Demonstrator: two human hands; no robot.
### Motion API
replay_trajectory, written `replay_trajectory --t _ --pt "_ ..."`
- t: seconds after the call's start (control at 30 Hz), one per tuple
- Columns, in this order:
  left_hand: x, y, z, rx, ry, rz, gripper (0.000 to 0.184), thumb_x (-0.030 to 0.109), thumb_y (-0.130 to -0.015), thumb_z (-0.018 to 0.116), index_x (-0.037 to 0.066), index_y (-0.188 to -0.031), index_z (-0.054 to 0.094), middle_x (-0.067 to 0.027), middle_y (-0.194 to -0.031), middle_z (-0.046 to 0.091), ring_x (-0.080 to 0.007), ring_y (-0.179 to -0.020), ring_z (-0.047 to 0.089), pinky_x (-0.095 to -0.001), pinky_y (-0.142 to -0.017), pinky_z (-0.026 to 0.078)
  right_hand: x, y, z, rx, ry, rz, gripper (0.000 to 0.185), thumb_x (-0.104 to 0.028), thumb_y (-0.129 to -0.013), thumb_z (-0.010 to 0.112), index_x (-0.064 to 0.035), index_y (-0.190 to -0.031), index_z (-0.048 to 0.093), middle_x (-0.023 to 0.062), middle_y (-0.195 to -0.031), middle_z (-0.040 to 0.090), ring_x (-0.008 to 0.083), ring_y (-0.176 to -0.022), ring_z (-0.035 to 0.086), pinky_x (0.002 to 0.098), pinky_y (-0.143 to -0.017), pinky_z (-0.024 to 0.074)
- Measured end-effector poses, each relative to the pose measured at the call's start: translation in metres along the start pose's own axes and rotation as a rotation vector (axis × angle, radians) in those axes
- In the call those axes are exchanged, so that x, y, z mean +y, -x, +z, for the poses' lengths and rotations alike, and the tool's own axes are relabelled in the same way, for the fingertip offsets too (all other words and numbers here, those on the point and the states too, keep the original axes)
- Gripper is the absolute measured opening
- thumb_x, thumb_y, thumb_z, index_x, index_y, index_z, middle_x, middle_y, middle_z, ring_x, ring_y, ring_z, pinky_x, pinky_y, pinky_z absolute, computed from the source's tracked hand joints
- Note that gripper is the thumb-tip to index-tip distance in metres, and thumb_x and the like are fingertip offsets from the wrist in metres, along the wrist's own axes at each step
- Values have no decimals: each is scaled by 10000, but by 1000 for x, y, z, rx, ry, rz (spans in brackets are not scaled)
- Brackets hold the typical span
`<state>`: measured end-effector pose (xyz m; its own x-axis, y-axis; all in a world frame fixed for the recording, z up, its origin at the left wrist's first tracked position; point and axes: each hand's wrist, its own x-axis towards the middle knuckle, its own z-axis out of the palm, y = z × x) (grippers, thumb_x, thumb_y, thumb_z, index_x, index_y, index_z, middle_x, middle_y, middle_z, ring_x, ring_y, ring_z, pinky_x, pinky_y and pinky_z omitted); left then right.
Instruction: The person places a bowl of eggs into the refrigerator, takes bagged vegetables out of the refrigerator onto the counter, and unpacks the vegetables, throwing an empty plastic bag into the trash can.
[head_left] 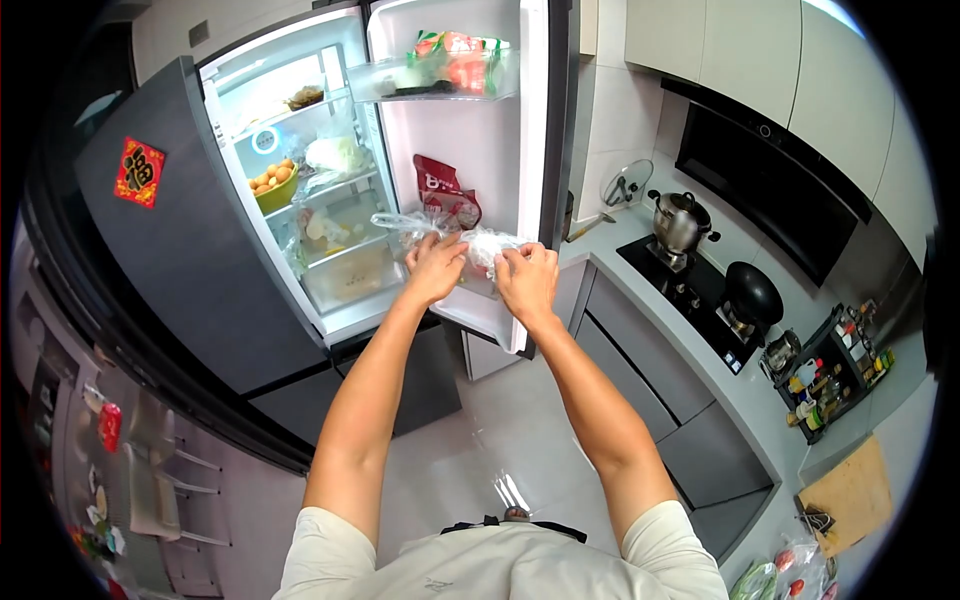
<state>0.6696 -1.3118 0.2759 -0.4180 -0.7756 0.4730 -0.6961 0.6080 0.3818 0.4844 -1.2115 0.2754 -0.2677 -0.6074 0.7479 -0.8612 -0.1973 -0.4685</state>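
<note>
Both hands are at the lower shelf of an open fridge door (515, 180). My left hand (437, 268) has its fingers bent onto a crumpled clear plastic bag (488, 243). At the same bag's right side, my right hand (527, 280) pinches the plastic. What the bag contains is hard to make out. Loose clear plastic (395, 224) sticks out to the left of my left hand. Just behind the hands, a dark red food packet (437, 180) stands in the door shelf. My fingertips are partly hidden by the plastic.
Inside the fridge (335, 322) are a green bowl (278, 196) of eggs and bagged food (335, 153). The upper door shelf (440, 80) holds colourful packages. To the right, a counter (650, 300) carries a steel pot (681, 220), a black wok (752, 292) and a bottle rack (835, 375).
</note>
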Motion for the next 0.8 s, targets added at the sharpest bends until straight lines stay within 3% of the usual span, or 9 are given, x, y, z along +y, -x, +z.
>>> replay_trajectory --t 0.07,0.2,0.27,0.33,0.47,0.63,0.73,0.8 --pt "-1 2 0 16 9 34 423 296 -951 543 184 -1334 683 -58 -1555 511 -362 -1485 346 -524 -1187 180 5 1 -4 48 -81 -26 244 -306 -874 725 -171 -1069 783 112 -1149 595 337 -1147 507 465 -1022 418" --pt "2 14 -6 165 24 109 470 270 -943 548 170 -1394 632 -75 -1565 495 -351 -1489 344 -515 -1187 184 36 -7 -8 308 -217 -20 438 -308 -909 690 -114 -1302 666 142 -1286 576 355 -1234 495 462 -1110 371" --pt "4 24 -10 224 58 119 490 265 -949 549 168 -1426 603 -77 -1570 488 -343 -1497 338 -511 -1193 178 45 -21 -12 312 -336 155 557 -318 -954 638 -72 -1443 532 172 -1412 534 363 -1325 470 460 -1158 332" --pt "7 32 -14 266 123 115 506 270 -964 547 171 -1459 573 -74 -1578 482 -331 -1511 329 -509 -1205 163 63 -37 -6 141 -466 351 680 -485 -1040 462 -62 -1568 392 186 -1560 439 348 -1450 395 422 -1215 274" --pt "8 52 -22 263 166 87 510 252 -965 548 174 -1468 561 -76 -1557 503 -308 -1506 346 -505 -1208 159 66 -38 -3 -64 -475 554 685 -542 -1053 401 -68 -1546 440 172 -1546 479 329 -1449 424 400 -1212 293" --pt "11 76 -19 300 235 73 501 246 -967 551 164 -1461 566 -85 -1539 518 -307 -1489 370 -487 -1201 177 40 -19 -20 -17 -439 536 721 -613 -1068 326 -77 -1518 499 155 -1529 529 307 -1446 459 374 -1209 317" --pt "8 89 -19 307 285 65 510 248 -972 551 158 -1474 552 -91 -1541 514 -308 -1480 383 -472 -1195 209 38 -2 -27 -3 -431 443 610 -534 -1076 408 -89 -1458 575 148 -1448 604 308 -1373 537 373 -1169 371" --pt "-2 98 -20 320 318 87 524 248 -979 546 159 -1495 531 -94 -1549 504 -308 -1476 389 -466 -1191 229 42 8 -17 56 -468 395 565 -449 -1075 469 -79 -1499 518 153 -1448 599 286 -1360 548 364 -1154 381"
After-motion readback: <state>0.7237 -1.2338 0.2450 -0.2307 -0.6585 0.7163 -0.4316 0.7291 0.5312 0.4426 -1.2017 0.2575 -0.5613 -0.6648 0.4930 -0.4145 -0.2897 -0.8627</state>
